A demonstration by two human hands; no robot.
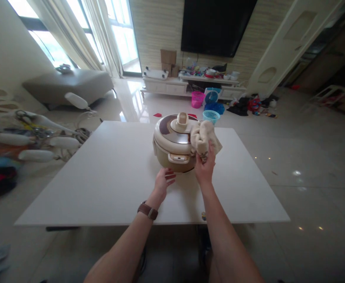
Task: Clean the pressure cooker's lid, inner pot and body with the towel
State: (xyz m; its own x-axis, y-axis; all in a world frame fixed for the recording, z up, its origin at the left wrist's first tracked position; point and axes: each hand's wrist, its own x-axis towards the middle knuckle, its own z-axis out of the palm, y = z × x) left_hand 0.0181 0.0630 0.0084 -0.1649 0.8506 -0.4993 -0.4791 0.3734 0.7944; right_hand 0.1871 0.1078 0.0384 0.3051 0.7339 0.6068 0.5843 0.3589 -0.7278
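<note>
A cream and brown electric pressure cooker [172, 147] stands upright on the white table [101, 181], its lid on and its knob on top. My right hand [205, 167] is closed on a beige cloth [203, 137], which lies bunched against the cooker's right side and lid. Just in front of the cooker's base, my left hand [163, 181] has its fingers apart and holds nothing; whether the fingertips touch the cooker I cannot tell. A brown watch [148, 210] is on the left wrist.
A small object [203, 215] lies at the table's front edge. Beyond the table are a pink basket [197, 100], a light blue basket [211, 116] and a low white cabinet [157, 85]. A lamp with white shades [38, 155] stands to the left.
</note>
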